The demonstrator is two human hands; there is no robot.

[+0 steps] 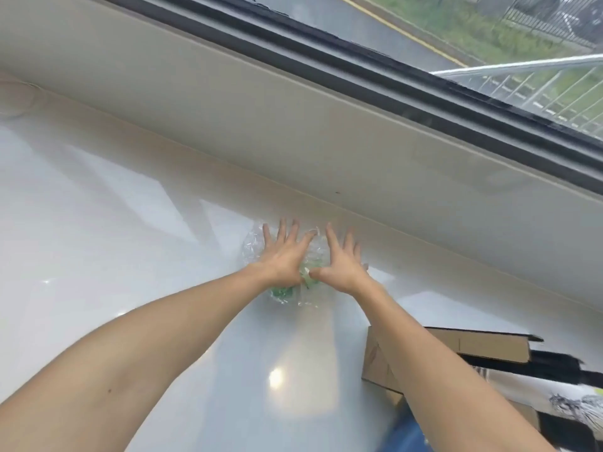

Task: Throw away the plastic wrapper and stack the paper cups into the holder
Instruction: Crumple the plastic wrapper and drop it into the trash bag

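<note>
A crumpled clear plastic wrapper [253, 252] with green print lies on the glossy white counter [98, 223], close to the beige sill. My left hand [282, 256] rests flat on top of it, fingers spread. Just to its right, my right hand [342, 259] also lies flat on the wrapper, fingers apart, thumb touching the plastic between the two hands. Parts of the wrapper stick out to the left and below the palms. No paper cups or holder are in view.
An open cardboard box [456, 347] stands at the lower right, partly under my right forearm, with clear plastic and printed material inside. A beige window sill [293, 125] and dark window frame run diagonally behind the counter.
</note>
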